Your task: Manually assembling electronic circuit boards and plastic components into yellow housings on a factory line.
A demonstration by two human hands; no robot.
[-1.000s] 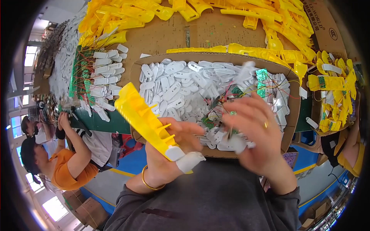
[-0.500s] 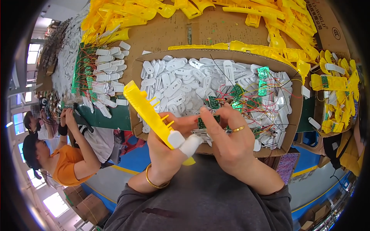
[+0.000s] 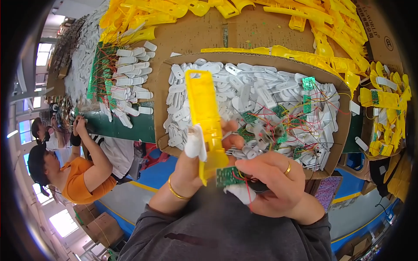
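Observation:
My left hand (image 3: pixel 188 167), its thumb wrapped in white, grips a long yellow plastic housing (image 3: pixel 203 104) that stands nearly upright with its hollow inner side showing. In my right hand (image 3: pixel 278 182) is a small green circuit board (image 3: pixel 224 177), pinched between fingers and a white-wrapped thumb. Red wires hang from this board across the right fingers. The board is close beside the housing's lower end; whether they touch I cannot tell. Under both hands lies a cardboard box (image 3: pixel 162 108) of white plastic covers (image 3: pixel 180 114), with several wired green boards (image 3: pixel 307 104) on top.
Yellow housings (image 3: pixel 300 13) are piled along the far side of the table. Wired boards with white pieces (image 3: pixel 130 80) lie in rows at the left. A second box of yellow parts (image 3: pixel 385 117) stands at the right. A person in orange (image 3: pixel 87 182) works at the left.
The yellow housing has turned more upright, its hollow side now showing. My right hand has drawn the circuit board out of the box toward me, beside the housing's lower end.

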